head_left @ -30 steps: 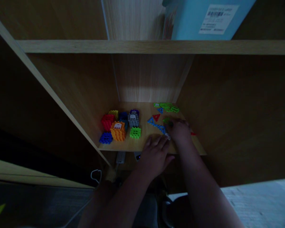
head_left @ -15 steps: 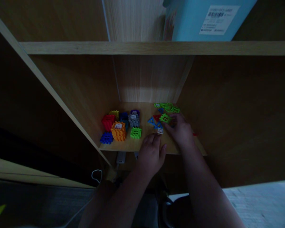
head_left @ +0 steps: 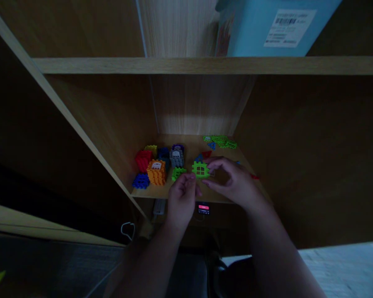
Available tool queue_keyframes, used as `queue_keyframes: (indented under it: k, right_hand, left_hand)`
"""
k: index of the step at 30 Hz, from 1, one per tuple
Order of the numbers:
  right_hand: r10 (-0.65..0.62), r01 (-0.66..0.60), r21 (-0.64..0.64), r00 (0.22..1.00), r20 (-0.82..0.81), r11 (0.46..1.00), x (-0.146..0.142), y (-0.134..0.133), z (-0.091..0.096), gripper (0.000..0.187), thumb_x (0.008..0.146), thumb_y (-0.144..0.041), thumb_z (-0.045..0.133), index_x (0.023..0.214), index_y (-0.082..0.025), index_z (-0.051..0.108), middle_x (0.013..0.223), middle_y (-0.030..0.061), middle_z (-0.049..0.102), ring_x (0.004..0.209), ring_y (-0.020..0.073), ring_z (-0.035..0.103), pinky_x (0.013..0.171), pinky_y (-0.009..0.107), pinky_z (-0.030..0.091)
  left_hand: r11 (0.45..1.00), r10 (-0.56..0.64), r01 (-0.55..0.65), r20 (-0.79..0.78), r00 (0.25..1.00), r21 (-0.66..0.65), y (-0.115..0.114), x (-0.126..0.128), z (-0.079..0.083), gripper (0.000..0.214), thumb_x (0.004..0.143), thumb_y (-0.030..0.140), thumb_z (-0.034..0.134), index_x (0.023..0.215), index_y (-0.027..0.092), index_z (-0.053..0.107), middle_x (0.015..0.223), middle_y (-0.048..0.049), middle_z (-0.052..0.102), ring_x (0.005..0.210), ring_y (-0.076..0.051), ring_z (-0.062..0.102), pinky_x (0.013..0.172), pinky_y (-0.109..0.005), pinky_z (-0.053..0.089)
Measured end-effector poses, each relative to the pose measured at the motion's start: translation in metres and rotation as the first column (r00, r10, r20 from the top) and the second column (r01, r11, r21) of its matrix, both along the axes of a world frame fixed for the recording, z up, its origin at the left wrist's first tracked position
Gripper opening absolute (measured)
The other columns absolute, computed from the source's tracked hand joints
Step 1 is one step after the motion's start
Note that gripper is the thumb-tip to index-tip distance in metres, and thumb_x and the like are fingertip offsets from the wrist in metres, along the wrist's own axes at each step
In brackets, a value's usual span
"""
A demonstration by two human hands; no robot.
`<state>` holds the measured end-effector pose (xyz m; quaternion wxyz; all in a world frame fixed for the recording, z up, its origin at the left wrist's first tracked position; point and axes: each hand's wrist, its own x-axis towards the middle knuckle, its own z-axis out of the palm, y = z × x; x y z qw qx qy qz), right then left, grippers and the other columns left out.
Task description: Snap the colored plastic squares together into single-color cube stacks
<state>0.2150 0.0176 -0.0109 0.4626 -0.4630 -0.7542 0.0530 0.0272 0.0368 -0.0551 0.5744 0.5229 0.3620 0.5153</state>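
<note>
A green square interlocking plastic block (head_left: 200,170) with a window-like grid is held up over the front of the shelf. My left hand (head_left: 182,198) is closed, its fingertips pinching at the block's lower left corner. My right hand (head_left: 233,180) curves around the right edge, forefinger near the top and thumb near the bottom. Behind it lie a red triangular piece (head_left: 207,154) and blue triangular pieces (head_left: 199,158), partly covered. Another green block (head_left: 178,173) lies just beyond my left hand.
To the left stand stacked orange blocks (head_left: 157,171), red blocks (head_left: 143,160), blue blocks (head_left: 141,181) and grey blocks (head_left: 176,158). Green pieces (head_left: 224,142) lie at the back right. A blue bin (head_left: 251,33) stands on the upper shelf (head_left: 174,65). Below is a lit phone (head_left: 203,208).
My right hand has brought the green block left and toward me, turning its face to view. My left hand has shifted left and closed at its corner. The phone has come into view.
</note>
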Motion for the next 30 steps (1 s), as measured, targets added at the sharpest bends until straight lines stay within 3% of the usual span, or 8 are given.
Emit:
queue_keyframes:
  k: [7, 25, 30]
  right_hand:
    - [-0.022, 0.023, -0.019, 1.0, 0.015, 1.0, -0.012, 0.005, -0.004, 0.048, 0.093, -0.036, 0.084, 0.137, -0.029, 0.066, 0.115, 0.007, 0.078, 0.096, 0.024, 0.078, 0.088, 0.04, 0.064]
    - [0.031, -0.117, -0.254, 0.947, -0.319, 0.96, -0.011, 0.015, -0.023, 0.044, 0.085, -0.041, 0.089, 0.124, -0.029, 0.075, 0.107, 0.003, 0.079, 0.094, 0.0215, 0.073, 0.089, 0.038, 0.062]
    - [-0.007, -0.121, -0.268, 0.902, -0.432, 0.956, -0.011, 0.022, -0.033, 0.038, 0.086, -0.045, 0.087, 0.116, -0.027, 0.074, 0.107, 0.004, 0.076, 0.095, 0.0207, 0.071, 0.091, 0.037, 0.061]
  left_hand:
    - [0.999, 0.04, -0.04, 0.033, 0.999, 0.011, 0.005, -0.007, 0.007, 0.056, 0.092, 0.072, 0.071, 0.076, 0.02, 0.058, 0.057, 0.0045, 0.057, 0.048, -0.008, 0.042, 0.049, -0.021, 0.034]
    - [0.998, 0.059, -0.058, 0.091, 0.994, -0.01, 0.005, -0.01, 0.011, 0.055, 0.091, 0.07, 0.074, 0.074, 0.021, 0.056, 0.054, 0.0063, 0.055, 0.045, -0.007, 0.041, 0.049, -0.02, 0.035]
    - [1.0, 0.0, -0.001, 0.037, 0.999, 0.019, 0.0, -0.01, 0.008, 0.063, 0.095, 0.075, 0.065, 0.065, 0.02, 0.055, 0.051, 0.0033, 0.055, 0.046, -0.009, 0.047, 0.05, -0.022, 0.036]
